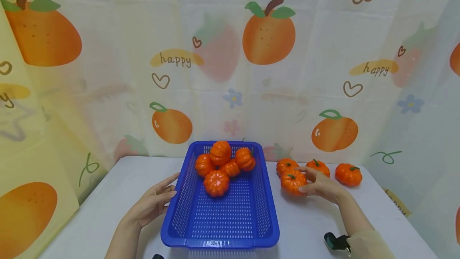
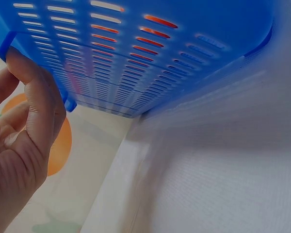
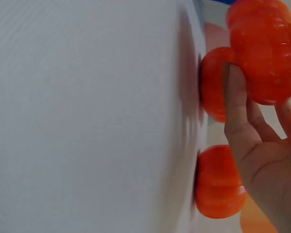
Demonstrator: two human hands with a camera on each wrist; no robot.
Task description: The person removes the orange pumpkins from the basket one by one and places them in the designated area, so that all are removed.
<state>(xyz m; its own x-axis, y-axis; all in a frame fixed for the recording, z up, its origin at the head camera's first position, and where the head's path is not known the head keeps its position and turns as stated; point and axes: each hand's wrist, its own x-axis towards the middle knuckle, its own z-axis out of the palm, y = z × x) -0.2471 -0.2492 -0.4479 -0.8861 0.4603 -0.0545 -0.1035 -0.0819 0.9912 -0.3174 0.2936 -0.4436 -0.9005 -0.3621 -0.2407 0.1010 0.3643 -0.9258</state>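
Observation:
My right hand (image 1: 320, 185) pinches a glossy orange toy pumpkin (image 1: 292, 182) with a green stem between thumb and fingers. In the right wrist view this held pumpkin (image 3: 264, 53) stands off the white tabletop, its far side cut by the frame edge. On the left, my left hand (image 1: 152, 205) touches the outer left side of a blue perforated plastic basket (image 1: 220, 243), fingertips right at the rim. The left wrist view has the left hand (image 2: 26, 116) beside the basket's slotted wall (image 2: 111, 63). Several orange pumpkins (image 1: 216, 183) lie in the basket's far half.
Near the right hand, more pumpkins sit on the white table (image 1: 298, 227): one behind the held one (image 1: 286, 164), another (image 1: 318, 167) beyond the fingers, and one (image 1: 348, 175) farther right. A fruit-printed curtain (image 1: 223, 103) hangs behind the table.

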